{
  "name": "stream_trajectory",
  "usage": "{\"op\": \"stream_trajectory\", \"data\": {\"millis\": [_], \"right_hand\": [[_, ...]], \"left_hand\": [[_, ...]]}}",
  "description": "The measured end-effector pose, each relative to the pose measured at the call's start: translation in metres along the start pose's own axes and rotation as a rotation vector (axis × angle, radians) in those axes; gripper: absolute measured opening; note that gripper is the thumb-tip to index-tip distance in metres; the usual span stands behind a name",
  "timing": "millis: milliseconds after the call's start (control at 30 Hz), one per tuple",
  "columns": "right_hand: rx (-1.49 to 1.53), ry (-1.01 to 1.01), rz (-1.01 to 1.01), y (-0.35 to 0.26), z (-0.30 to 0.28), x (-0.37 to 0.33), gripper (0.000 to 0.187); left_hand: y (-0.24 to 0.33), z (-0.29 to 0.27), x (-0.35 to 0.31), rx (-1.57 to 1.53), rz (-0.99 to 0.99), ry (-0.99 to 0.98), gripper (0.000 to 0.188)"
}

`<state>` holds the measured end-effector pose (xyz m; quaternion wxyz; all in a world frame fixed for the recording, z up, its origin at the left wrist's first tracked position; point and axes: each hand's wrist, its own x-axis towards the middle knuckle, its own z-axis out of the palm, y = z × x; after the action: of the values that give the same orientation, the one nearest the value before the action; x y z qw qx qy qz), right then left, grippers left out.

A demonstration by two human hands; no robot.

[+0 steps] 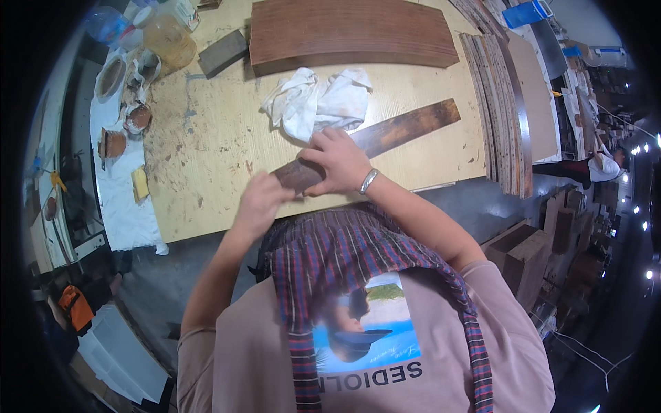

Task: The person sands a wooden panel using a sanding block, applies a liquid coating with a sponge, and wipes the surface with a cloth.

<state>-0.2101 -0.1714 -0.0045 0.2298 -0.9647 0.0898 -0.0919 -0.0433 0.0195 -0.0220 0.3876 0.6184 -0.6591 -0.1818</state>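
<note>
A long, dark brown wooden board [416, 129] lies slantwise near the front edge of the worktable, its far right end lighter and mottled. My right hand [339, 164], with a silver bangle at the wrist, grips it near its left end, thumb at the near edge and fingers over the top. At that left end, my left hand [260, 205] is curled and blurred by motion; whatever its fingers hold is hidden. Just beyond my right hand, a crumpled white cloth [313, 103] rests on the table.
Across the back of the yellowish table [206, 158] lies a thick reddish-brown wooden block [351, 34], beside a small grey block [224, 54]. Bottles [165, 41], cups and a yellow sponge [140, 184] line the left side. Several wooden strips [496, 110] are stacked at the right.
</note>
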Motion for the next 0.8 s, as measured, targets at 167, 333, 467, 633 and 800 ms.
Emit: {"op": "stream_trajectory", "data": {"millis": [167, 333, 467, 633, 800], "right_hand": [[-0.001, 0.03, -0.011, 0.003, 0.006, -0.003, 0.062], [-0.009, 0.008, -0.007, -0.002, 0.001, -0.001, 0.061], [-0.023, -0.005, 0.006, -0.002, 0.001, -0.002, 0.061], [0.006, 0.024, -0.011, -0.003, 0.0, -0.002, 0.061], [-0.009, 0.057, -0.035, -0.001, 0.003, -0.003, 0.062]], "left_hand": [[0.009, -0.015, -0.028, -0.086, -0.383, 0.115, 0.012], [-0.026, -0.038, -0.01, 0.129, -0.471, 0.423, 0.012], [-0.017, -0.029, -0.006, 0.118, -0.442, 0.428, 0.012], [0.003, -0.009, 0.005, 0.125, -0.185, 0.209, 0.013], [0.023, 0.0, -0.028, 0.037, -0.066, 0.022, 0.014]]}}
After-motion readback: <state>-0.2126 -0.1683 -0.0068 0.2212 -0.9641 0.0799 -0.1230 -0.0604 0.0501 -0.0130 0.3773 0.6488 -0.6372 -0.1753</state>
